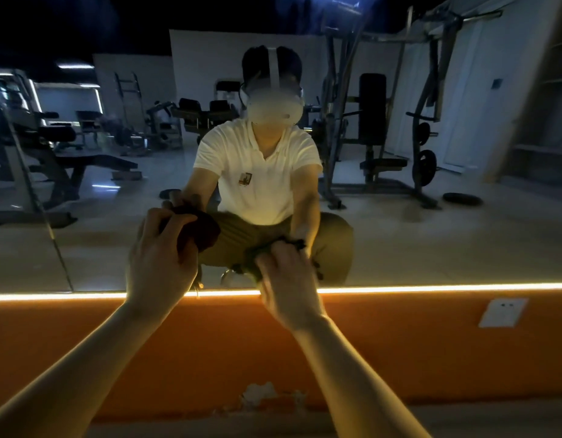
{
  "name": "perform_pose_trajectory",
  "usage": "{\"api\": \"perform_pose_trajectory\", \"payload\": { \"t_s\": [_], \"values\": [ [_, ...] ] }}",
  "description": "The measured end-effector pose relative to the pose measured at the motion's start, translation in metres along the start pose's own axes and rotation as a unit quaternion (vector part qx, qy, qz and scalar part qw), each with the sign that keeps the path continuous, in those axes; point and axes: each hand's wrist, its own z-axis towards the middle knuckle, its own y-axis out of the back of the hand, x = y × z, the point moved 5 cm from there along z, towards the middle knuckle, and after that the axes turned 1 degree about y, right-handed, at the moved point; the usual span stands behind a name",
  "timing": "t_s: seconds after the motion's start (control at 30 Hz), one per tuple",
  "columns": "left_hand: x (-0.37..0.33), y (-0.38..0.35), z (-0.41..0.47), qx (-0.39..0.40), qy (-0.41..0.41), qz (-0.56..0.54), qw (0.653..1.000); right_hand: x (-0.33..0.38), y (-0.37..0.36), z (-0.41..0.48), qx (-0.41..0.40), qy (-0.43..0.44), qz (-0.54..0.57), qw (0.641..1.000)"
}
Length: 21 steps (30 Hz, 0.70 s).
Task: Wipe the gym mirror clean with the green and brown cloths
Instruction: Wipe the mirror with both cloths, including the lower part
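The gym mirror fills the far wall from left to right, with a seam running down it on the left. Reflected in it are a dim room, a weight machine on the right and a bench on the left. In the middle of the glass is the reflection of the person crouching, in a white shirt and a head-worn camera rig.

Below the mirror runs a broad orange wall band, and a glowing light strip lies along the line where the two meet.

Both bare forearms reach from the near side up to the low middle part of the glass. The left hand has its fingers curled round the brown cloth, which is bunched and held against the mirror, just above the light strip. The right hand, close to the right of it and a little lower, grips the green cloth, also against the glass. This hand and its cloth are blurred, so I cannot tell how the fingers lie, only that the dark cloth sticks out on both sides of them. The two hands are near each other but apart.

On the orange band to the right sits a white socket plate. Low down between the forearms is a chipped patch where the paint shows pale.
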Motion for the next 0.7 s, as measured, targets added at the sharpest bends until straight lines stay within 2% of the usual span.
{"api": "perform_pose_trajectory", "payload": {
  "t_s": [0.07, 0.13, 0.2, 0.27, 0.3, 0.33, 0.4, 0.47, 0.5, 0.57, 0.6, 0.63, 0.67, 0.7],
  "values": [
    [-0.006, -0.006, -0.003, -0.007, -0.008, -0.009, 1.000, -0.056, 0.030, -0.016, -0.048, -0.090, -0.031, 0.994],
    [-0.012, -0.010, -0.004, -0.010, -0.025, -0.018, 0.999, -0.113, 0.058, -0.034, -0.091, -0.220, -0.058, 0.969],
    [-0.013, -0.013, -0.004, -0.015, -0.034, -0.028, 0.999, -0.151, 0.078, -0.053, -0.152, -0.398, -0.047, 0.904],
    [-0.014, -0.013, -0.004, -0.014, -0.032, -0.032, 0.999, -0.161, 0.084, -0.065, -0.217, -0.560, -0.002, 0.799],
    [-0.014, -0.014, -0.004, -0.007, -0.030, -0.033, 0.999, -0.154, 0.083, -0.065, -0.234, -0.601, 0.015, 0.764],
    [-0.012, -0.014, -0.004, 0.000, -0.029, -0.032, 0.999, -0.142, 0.078, -0.059, -0.239, -0.612, 0.026, 0.753],
    [-0.009, -0.012, -0.004, 0.019, -0.032, -0.024, 0.999, -0.105, 0.058, -0.041, -0.224, -0.586, 0.049, 0.777],
    [-0.005, -0.009, -0.004, 0.034, -0.039, -0.010, 0.999, -0.054, 0.031, -0.023, -0.179, -0.508, 0.051, 0.841],
    [-0.003, -0.007, -0.005, 0.040, -0.044, -0.001, 0.998, -0.027, 0.016, -0.014, -0.149, -0.435, 0.051, 0.887],
    [-0.001, -0.001, -0.003, 0.047, -0.063, 0.022, 0.997, 0.027, -0.011, 0.002, -0.066, -0.209, 0.060, 0.974],
    [0.001, 0.002, -0.001, 0.046, -0.074, 0.035, 0.996, 0.047, -0.019, 0.009, -0.023, -0.084, 0.057, 0.995],
    [0.003, 0.004, 0.001, 0.043, -0.080, 0.045, 0.995, 0.056, -0.022, 0.014, 0.005, 0.005, 0.054, 0.999],
    [0.005, 0.006, 0.003, 0.036, -0.078, 0.049, 0.995, 0.054, -0.016, 0.023, 0.002, 0.042, 0.049, 0.998],
    [0.008, 0.008, 0.005, 0.029, -0.071, 0.049, 0.996, 0.042, -0.003, 0.033, -0.029, 0.028, 0.040, 0.998]
  ]
}}
